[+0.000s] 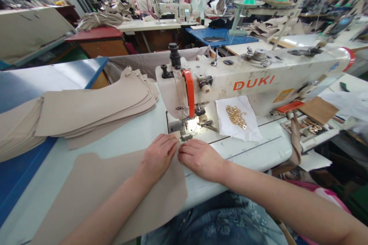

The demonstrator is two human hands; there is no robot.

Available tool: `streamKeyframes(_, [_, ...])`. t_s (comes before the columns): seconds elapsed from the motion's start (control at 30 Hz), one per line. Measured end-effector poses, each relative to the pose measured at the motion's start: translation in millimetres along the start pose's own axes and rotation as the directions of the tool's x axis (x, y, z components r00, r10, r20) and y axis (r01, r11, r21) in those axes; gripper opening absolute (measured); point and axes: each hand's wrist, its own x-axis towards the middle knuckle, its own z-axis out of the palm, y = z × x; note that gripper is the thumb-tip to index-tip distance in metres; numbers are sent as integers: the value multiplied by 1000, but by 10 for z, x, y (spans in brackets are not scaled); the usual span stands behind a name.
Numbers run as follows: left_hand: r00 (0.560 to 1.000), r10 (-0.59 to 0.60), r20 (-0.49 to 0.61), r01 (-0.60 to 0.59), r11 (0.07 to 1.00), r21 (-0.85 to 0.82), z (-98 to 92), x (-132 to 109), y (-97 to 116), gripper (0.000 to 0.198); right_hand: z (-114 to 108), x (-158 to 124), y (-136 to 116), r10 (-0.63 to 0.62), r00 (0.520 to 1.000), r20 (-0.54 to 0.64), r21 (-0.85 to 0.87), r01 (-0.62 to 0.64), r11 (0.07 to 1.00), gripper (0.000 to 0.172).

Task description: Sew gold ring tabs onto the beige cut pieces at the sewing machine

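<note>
Bare forearms [273, 188], left hand [158, 157], right hand [201, 160]: pinching grip on smooth, curved beige panel [97, 176]

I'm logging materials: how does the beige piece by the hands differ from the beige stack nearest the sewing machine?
The beige piece shows as one sheet; the beige stack has several layers with staggered edges. The left hand and right hand are at the beige piece, while neither touches the beige stack. The beige piece lies nearer the camera; the beige stack sits farther back. Both share a similar color.
</note>
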Motion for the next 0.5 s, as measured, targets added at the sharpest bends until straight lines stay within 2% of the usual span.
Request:
streamKeyframes(0.2, [1000,-22,-1,22,999,-44,1,-44,-23,22,-17,66,36,28,1000,-11,-85,-29,996,16])
streamKeyframes(0.5, [998,-59,22,61,995,-81,-4,-74,-26,22,-22,111,64,7,998,57,-121,0,993,13])
